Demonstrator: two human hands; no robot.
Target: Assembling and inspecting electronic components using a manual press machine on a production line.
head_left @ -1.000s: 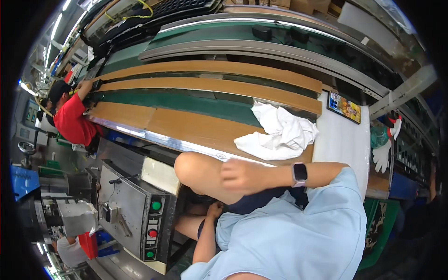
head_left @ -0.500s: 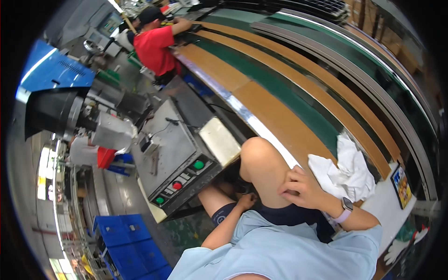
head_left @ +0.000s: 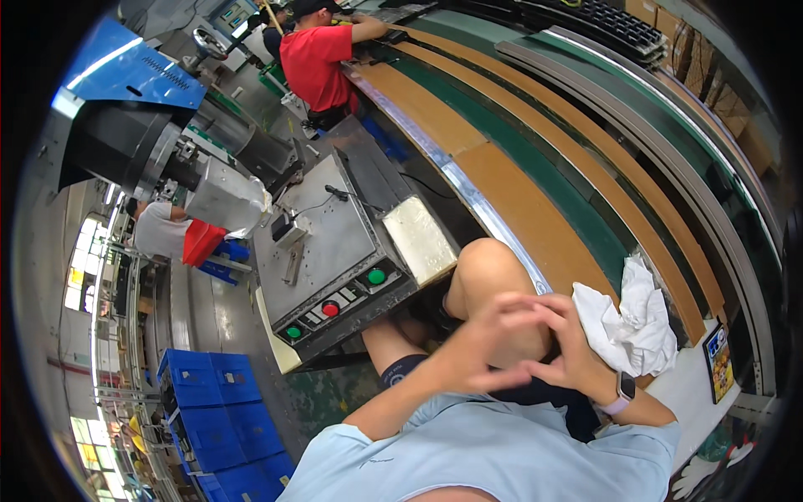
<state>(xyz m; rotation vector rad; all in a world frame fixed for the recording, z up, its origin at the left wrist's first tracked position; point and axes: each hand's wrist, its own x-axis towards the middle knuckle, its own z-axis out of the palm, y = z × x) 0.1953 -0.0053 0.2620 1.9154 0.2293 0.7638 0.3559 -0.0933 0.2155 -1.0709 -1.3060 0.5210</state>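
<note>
My left hand [head_left: 483, 345] and my right hand [head_left: 572, 341] come together above my raised knee [head_left: 495, 266]. Their fingers are spread and curved toward each other, with the tips close or touching; motion blur on the left hand hides the exact contact. I see nothing held in either one. A smartwatch [head_left: 625, 386] with a pale purple band is on my right wrist. Nearest to the right hand, a crumpled white cloth [head_left: 627, 326] lies at the near end of the long bench with brown strips [head_left: 535, 226].
To the left stands a grey metal machine box [head_left: 322, 234] with green and red buttons. Blue bins [head_left: 222, 418] are stacked at lower left. A colourful-screened device [head_left: 719, 361] and white gloves [head_left: 711, 470] are at right. A person in red [head_left: 316, 67] works at the bench's far end.
My left hand has risen from beside my thigh to meet the right hand. The right hand's fingers have spread from a loose curl. The view has shifted slightly.
</note>
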